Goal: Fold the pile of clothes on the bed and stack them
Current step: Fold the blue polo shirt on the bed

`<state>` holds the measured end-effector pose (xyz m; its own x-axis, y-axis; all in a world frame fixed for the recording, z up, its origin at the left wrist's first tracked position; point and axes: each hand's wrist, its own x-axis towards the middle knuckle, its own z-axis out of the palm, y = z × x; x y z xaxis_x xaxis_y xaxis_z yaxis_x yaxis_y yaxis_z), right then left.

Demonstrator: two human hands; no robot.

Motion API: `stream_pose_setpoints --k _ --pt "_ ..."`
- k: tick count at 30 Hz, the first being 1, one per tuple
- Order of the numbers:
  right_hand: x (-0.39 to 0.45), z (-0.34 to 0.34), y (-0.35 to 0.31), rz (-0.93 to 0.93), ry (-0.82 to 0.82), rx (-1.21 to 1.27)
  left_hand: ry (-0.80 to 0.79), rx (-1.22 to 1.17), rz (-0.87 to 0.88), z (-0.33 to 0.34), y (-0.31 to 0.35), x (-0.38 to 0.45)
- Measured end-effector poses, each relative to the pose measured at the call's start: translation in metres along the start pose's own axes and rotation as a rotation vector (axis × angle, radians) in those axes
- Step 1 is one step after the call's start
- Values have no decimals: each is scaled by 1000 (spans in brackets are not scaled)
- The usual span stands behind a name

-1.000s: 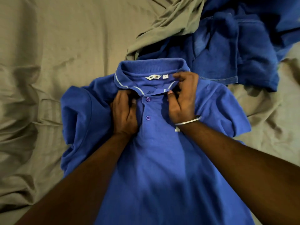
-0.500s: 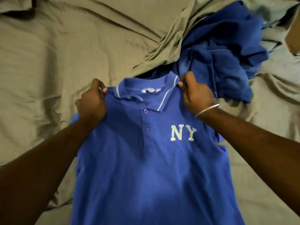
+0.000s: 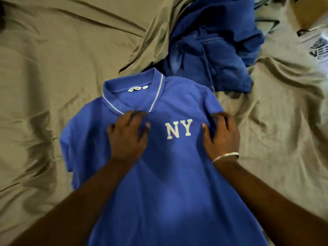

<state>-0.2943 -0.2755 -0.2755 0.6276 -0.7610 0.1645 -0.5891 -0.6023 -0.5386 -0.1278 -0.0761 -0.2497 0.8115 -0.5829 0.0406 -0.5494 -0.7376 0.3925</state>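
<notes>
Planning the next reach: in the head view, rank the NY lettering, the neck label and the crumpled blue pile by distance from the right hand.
From the right hand:
1. NY lettering, just to its left on the polo's chest.
2. Neck label, farther up-left inside the collar.
3. Crumpled blue pile, beyond the collar, toward the top of the bed.

There is a single view, from a wide-angle camera on the person's head. It looks forward and steeply down onto the bed (image 3: 53, 71), close enough that both forearms enter from the bottom edge. A blue polo shirt (image 3: 177, 192) fills the centre and lower frame, nearest the camera. Beyond its collar, toward the top edge, lies a heap of blue clothes (image 3: 213, 50). The edges look blurred.
</notes>
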Motion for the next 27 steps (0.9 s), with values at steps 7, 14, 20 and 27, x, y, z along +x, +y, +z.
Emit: stream_pose_setpoints --k 7,14,20,27 --pt "-13 -15 43 407 -89 220 -504 85 -206 58 25 -25" --pt "44 -16 33 521 -80 456 -565 83 -257 63 23 -21" --pt "93 -43 62 575 -48 634 -554 109 -272 71 24 -20" --pt "111 -57 76 426 120 372 -550 119 -267 73 24 -22"
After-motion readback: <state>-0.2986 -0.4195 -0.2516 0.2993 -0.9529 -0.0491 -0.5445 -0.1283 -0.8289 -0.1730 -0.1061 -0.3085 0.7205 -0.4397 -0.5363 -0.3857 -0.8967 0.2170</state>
